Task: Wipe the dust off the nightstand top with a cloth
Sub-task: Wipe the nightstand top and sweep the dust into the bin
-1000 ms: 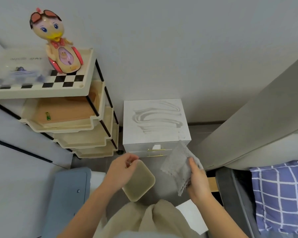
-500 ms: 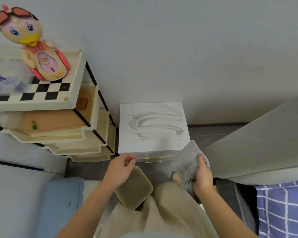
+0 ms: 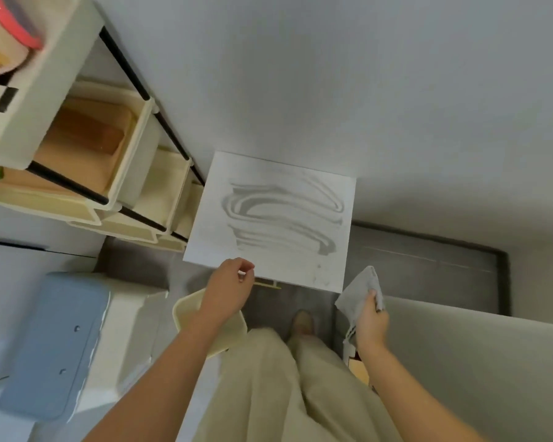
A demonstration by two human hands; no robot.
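Observation:
The white nightstand (image 3: 211, 237) stands against the wall, its dusty top marked with curved grey wiped streaks. My right hand (image 3: 371, 323) grips a grey cloth (image 3: 358, 293) just off the nightstand's front right corner, not touching the top. My left hand (image 3: 229, 288) is at the front edge of the nightstand, fingers pinched, holding a cream square tray (image 3: 186, 311) that hangs below it.
A cream tiered shelf cart (image 3: 134, 173) stands left of the nightstand, with a toy's red-rimmed base (image 3: 10, 30) on top. A blue-lidded white box (image 3: 55, 342) sits at lower left. A grey bed panel (image 3: 476, 362) fills the lower right. My foot (image 3: 302, 322) is on the dark floor.
The view has closed in on the nightstand and tilted down. Both hands rose toward its front edge; the cloth now sits by the front right corner.

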